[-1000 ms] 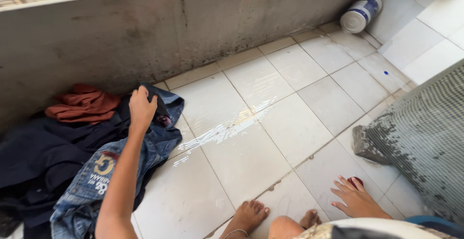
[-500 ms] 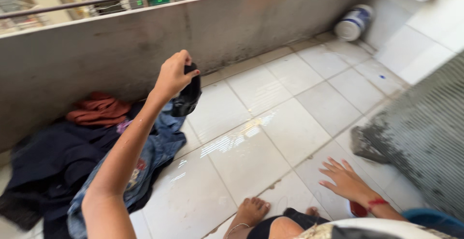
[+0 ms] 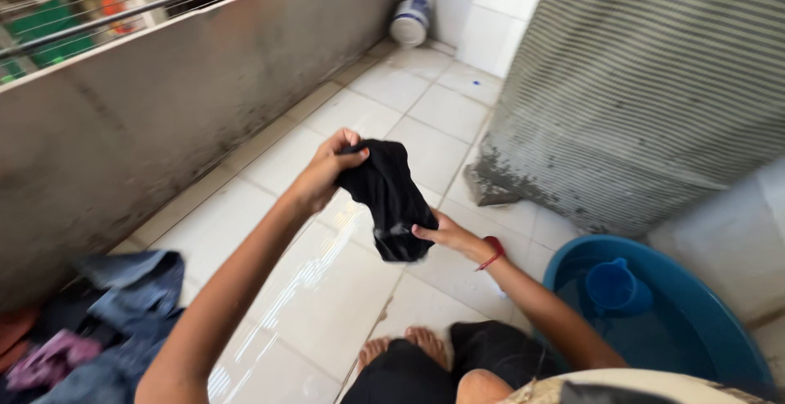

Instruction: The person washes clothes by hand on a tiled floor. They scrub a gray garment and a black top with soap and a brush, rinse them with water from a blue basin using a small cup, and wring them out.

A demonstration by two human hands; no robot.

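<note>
Ahead of the two grips, the tiled floor (image 3: 384, 85) runs open toward the white bucket (image 3: 410, 17) in the far corner. A concrete wall (image 3: 163, 109) closes off the left side. To the right stands a ribbed grey tank (image 3: 638, 85); the blue tub (image 3: 654, 322) sits below the right grip. Clothes (image 3: 106, 322) pile behind the left grip.

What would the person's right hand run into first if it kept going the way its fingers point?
The right hand points left, and its fingers already touch the lower end of the black cloth that the left hand holds up. So the cloth comes first; beyond it probably the grey wall, though depth is unclear.
</note>
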